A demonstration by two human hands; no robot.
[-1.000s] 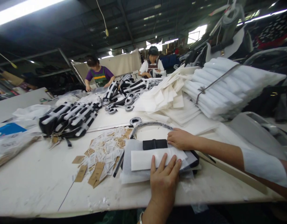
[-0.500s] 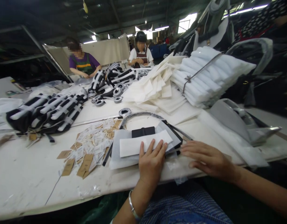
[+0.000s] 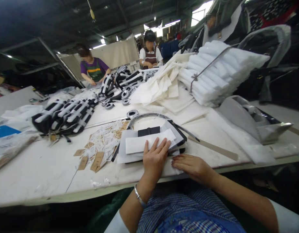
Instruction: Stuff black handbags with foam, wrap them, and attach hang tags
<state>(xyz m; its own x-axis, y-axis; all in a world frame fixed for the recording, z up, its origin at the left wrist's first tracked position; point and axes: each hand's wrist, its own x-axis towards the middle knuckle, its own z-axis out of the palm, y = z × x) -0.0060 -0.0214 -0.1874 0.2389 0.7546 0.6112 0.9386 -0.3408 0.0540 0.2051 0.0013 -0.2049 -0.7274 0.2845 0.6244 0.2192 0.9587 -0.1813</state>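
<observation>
My left hand [image 3: 155, 158] lies flat with its fingers spread on a white foam strip [image 3: 137, 145]. The strip rests on a translucent white sheet [image 3: 122, 157], which covers most of a black handbag [image 3: 179, 134] lying on its side. A black strap-like piece [image 3: 148, 130] shows just above the strip. The bag's wrapped handle [image 3: 149, 116] arches away from me. My right hand [image 3: 194, 168] is low over the table beside the bag's near right corner, fingers stretched out and together. Whether anything thin lies under those fingertips is hidden.
Paper hang tags [image 3: 100, 145] are heaped left of the bag. Wrapped black bundles [image 3: 66, 115] lie farther left. White foam sheets [image 3: 161, 87] and a tied foam stack [image 3: 212, 72] stand behind. A grey wrapped bag [image 3: 244, 119] sits at right. Two co-workers [image 3: 93, 69] work across the table.
My right hand has moved left and nearer to me, along the bag's near corner. My left hand stays on the foam strip. The camera view has shifted slightly.
</observation>
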